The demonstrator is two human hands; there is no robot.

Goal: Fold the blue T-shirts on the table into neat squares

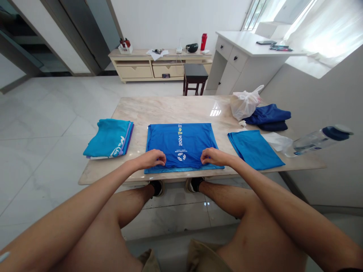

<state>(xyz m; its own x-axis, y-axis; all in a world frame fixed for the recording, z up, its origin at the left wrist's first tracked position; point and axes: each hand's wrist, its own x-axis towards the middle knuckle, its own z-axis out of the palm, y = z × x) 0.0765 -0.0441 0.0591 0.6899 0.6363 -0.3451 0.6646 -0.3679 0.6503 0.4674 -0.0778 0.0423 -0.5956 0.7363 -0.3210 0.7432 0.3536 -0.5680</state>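
A blue T-shirt [170, 138] with "2024" and a round white emblem lies folded into a wide rectangle on the marble-look table. Lighter blue cloth shows along its sides and near edge. At the near left corner, my left hand [154, 158] has its fingers curled closed on the fabric. My right hand [212, 155] pinches the near right part of the same shirt, level with the left. To the left sits a folded stack of clothes [109, 138], teal on top with white lettering. On the right lies a folded bright blue garment [256, 149].
The table [136, 109] carries a tied white plastic bag [245, 104], dark blue clothing [269, 115], and a clear water bottle [317, 139] lying tilted at the right. Beyond stand a black-topped stool [195, 71], a low cabinet [136, 71] and a white desk [249, 49].
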